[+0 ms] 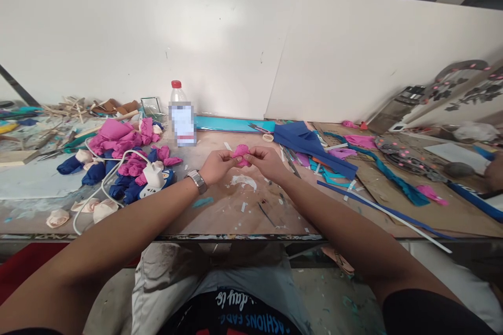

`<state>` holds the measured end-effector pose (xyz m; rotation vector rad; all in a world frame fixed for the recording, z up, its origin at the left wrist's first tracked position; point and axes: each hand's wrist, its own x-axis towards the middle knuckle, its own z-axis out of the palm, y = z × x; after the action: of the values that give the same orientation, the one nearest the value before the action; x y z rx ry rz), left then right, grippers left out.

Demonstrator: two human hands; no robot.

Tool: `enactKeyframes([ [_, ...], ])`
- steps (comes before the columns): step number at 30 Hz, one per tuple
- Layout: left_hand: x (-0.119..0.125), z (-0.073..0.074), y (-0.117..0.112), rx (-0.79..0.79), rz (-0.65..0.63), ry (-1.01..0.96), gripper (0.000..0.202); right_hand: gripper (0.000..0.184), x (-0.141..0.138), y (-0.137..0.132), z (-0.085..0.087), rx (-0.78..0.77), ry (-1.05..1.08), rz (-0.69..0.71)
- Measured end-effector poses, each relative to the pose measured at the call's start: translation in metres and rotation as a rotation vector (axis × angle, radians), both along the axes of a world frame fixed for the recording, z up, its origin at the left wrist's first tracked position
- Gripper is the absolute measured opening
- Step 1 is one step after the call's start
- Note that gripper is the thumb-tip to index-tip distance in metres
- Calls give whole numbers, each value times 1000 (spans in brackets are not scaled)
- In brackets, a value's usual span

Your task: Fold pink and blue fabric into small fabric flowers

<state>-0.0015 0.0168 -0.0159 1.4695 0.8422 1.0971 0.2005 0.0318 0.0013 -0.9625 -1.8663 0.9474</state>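
Bare forearms stretch from the lap out over the bench (220, 214) and meet above its middle. Left hand (217, 166), with a metal watch (197, 180) at the wrist, and right hand (267, 161) are both closed on a small crumpled pink piece (240, 155), pinched between the fingertips just above the bench top, near a white smear (243, 180). Behind it stands a clear bottle (181, 115) with a red cap. Left of the hands lies a heap of pink and blue pieces (121, 157); to the right lies a dark blue sheet (310, 146).
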Motion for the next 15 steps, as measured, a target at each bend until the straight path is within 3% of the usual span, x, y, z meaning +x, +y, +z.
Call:
enactKeyframes([
  [5,1,1,-1,-14,-13,-50,47,29,-2,-1,0,0,49,1],
  [10,0,0,3,-88,66,-121,53,19,-2,0,-3,42,206,14],
  [15,-1,0,5,-97,66,-133,54,15,2,-2,-1,278,-30,26],
])
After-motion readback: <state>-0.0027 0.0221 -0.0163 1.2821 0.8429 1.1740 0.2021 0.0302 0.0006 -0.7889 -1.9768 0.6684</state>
